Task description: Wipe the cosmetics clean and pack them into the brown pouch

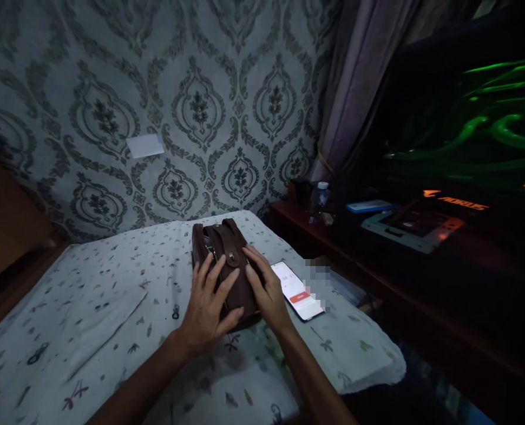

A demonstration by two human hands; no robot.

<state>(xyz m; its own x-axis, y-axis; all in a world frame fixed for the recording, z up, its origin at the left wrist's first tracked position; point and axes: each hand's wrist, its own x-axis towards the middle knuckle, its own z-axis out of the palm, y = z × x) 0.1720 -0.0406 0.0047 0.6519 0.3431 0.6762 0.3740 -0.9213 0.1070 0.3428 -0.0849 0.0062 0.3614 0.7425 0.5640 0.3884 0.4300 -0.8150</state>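
A brown leather-look bag [242, 291] lies on a bed sheet with a leaf print. A strap with a metal snap crosses its top, and a gap along its upper left side shows some contents too dark to make out. My left hand [207, 301] rests on the bag's left and near part, fingers spread. My right hand [266, 289] lies against the right edge, its thumb on top and its fingers stretched forward, apart from the thumb. Just right of that hand, a phone [295, 292] with a lit white screen and a red button lies on the sheet.
The bed [112, 295] meets a patterned wall [196, 112] bearing a white plate [145, 146]. To the right, a dark red shelf [295, 221] carries a plastic bottle [321, 195]. A dark case with green light stands beyond. A brown board [6, 218] is at left.
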